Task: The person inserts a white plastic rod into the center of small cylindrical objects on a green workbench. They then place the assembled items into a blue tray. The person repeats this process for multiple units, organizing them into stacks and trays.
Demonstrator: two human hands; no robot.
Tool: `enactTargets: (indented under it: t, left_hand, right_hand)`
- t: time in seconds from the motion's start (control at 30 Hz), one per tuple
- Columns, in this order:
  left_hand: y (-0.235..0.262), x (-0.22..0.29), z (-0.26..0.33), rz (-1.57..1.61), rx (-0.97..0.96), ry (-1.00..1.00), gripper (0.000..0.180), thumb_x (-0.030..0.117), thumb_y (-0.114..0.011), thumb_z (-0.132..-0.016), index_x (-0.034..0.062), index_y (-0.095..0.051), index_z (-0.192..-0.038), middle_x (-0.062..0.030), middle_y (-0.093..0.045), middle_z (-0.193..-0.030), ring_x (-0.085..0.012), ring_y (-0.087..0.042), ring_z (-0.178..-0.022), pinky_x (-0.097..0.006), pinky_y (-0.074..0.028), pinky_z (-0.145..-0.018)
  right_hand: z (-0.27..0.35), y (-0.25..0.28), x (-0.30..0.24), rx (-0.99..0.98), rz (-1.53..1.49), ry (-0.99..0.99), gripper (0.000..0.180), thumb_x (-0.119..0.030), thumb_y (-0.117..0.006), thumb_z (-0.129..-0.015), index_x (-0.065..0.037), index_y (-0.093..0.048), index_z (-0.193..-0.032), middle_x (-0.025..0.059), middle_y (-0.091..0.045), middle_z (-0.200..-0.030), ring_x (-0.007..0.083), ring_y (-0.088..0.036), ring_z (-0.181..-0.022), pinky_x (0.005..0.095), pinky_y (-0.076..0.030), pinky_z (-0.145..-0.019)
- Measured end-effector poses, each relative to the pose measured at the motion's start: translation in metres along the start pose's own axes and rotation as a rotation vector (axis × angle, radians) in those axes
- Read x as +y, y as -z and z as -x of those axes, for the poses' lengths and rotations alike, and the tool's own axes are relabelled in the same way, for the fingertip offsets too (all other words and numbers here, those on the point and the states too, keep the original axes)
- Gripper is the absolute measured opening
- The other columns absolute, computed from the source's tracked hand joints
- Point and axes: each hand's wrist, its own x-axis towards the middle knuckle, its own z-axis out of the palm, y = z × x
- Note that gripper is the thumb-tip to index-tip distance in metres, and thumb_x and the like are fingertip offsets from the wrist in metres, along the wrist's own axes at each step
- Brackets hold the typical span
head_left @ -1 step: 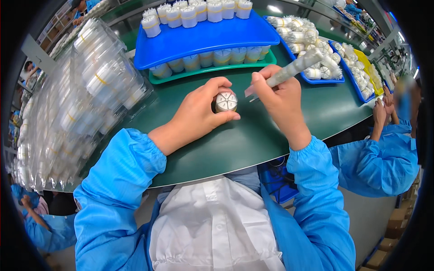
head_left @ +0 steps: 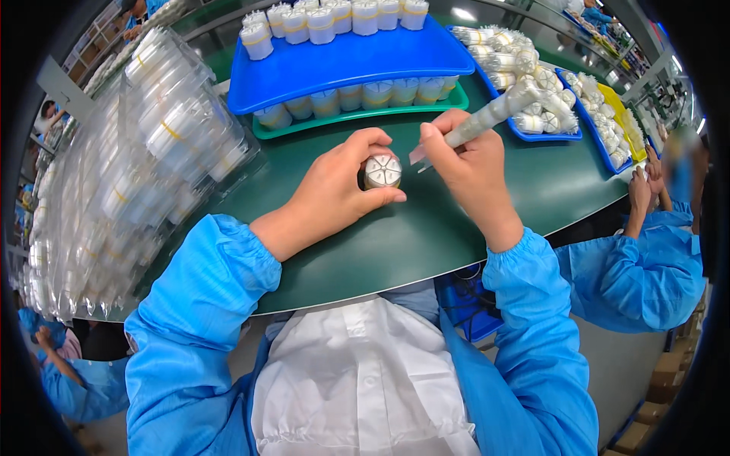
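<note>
My left hand (head_left: 334,182) curls its thumb and fingers around a short white cylinder (head_left: 382,172) just above the green table. Its round top faces up and is split into wedge-shaped segments. In my right hand (head_left: 471,163) is a thick, whitish pen-like tool (head_left: 494,115), gripped between thumb and fingers and slanting up to the right. A thin tip and a small pale pink flat piece stick out below the fingers, a short gap to the right of the cylinder. What kind of tool it is does not show clearly.
A blue tray (head_left: 350,64) with white cylinders rests above a green tray (head_left: 365,116) holding more. Clear plastic packs of cylinders (head_left: 152,152) pile up at left. Blue trays of white bundles (head_left: 544,137) stand at right, near a co-worker's blue sleeve (head_left: 639,266).
The trays and the cylinder sit very slightly further right in the picture. The tool's tip has shifted a touch left, nearer the cylinder; both grips are the same.
</note>
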Motion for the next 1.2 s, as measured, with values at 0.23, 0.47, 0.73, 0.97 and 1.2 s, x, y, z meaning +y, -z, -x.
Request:
enactTargets:
  t: [0.23, 0.47, 0.73, 0.97, 1.2]
  left_hand:
    - [-0.001, -0.009, 0.000, -0.016, 0.015, -0.107, 0.073, 0.019, -0.089, -0.074, 0.0021, -0.047, -0.132, -0.0175, -0.067, -0.120, -0.0287, -0.066, -0.114, -0.035, -0.052, -0.094]
    - [-0.003, 0.000, 0.005, -0.266, 0.112, -0.075, 0.065, 0.017, -0.087, -0.074, 0.0029, -0.051, -0.127, -0.0119, -0.063, -0.115, -0.0238, -0.063, -0.099, -0.033, -0.051, -0.082]
    - [-0.005, -0.002, 0.008, 0.002, 0.112, -0.114, 0.055, 0.011, -0.077, -0.077, 0.0021, -0.049, -0.124, -0.0154, -0.062, -0.115, -0.0321, -0.061, -0.106, -0.042, -0.051, -0.086]
    - [-0.006, 0.003, 0.007, -0.172, 0.113, -0.066, 0.048, 0.015, -0.078, -0.079, 0.0013, -0.054, -0.119, -0.0151, -0.059, -0.109, -0.0342, -0.059, -0.106, -0.042, -0.050, -0.088]
    - [-0.009, -0.009, 0.014, -0.054, 0.169, -0.200, 0.060, 0.011, -0.081, -0.078, 0.0028, -0.051, -0.130, -0.0128, -0.060, -0.111, -0.0282, -0.062, -0.100, -0.036, -0.052, -0.088]
  right_hand:
    - [-0.001, -0.013, 0.001, -0.083, 0.115, 0.010, 0.018, -0.014, -0.070, -0.092, -0.001, -0.063, -0.082, 0.0013, -0.062, -0.070, 0.0055, -0.055, -0.061, 0.0245, -0.043, -0.053]
    - [-0.002, -0.014, 0.008, -0.120, 0.036, -0.038, 0.018, -0.015, -0.069, -0.093, -0.002, -0.063, -0.081, 0.0009, -0.063, -0.070, 0.0051, -0.054, -0.062, 0.0243, -0.042, -0.054]
    - [-0.001, -0.015, 0.004, -0.078, -0.037, -0.066, 0.017, -0.014, -0.068, -0.095, -0.002, -0.062, -0.083, 0.0002, -0.063, -0.070, 0.0040, -0.053, -0.063, 0.0226, -0.040, -0.054]
    - [0.001, -0.017, 0.007, -0.096, 0.044, -0.058, 0.017, -0.013, -0.068, -0.094, -0.002, -0.062, -0.082, 0.0006, -0.064, -0.071, 0.0047, -0.056, -0.064, 0.0226, -0.042, -0.055]
    - [0.002, -0.017, 0.007, -0.062, -0.021, -0.058, 0.017, -0.013, -0.067, -0.095, -0.003, -0.062, -0.082, 0.0008, -0.063, -0.070, 0.0053, -0.057, -0.064, 0.0235, -0.044, -0.055]
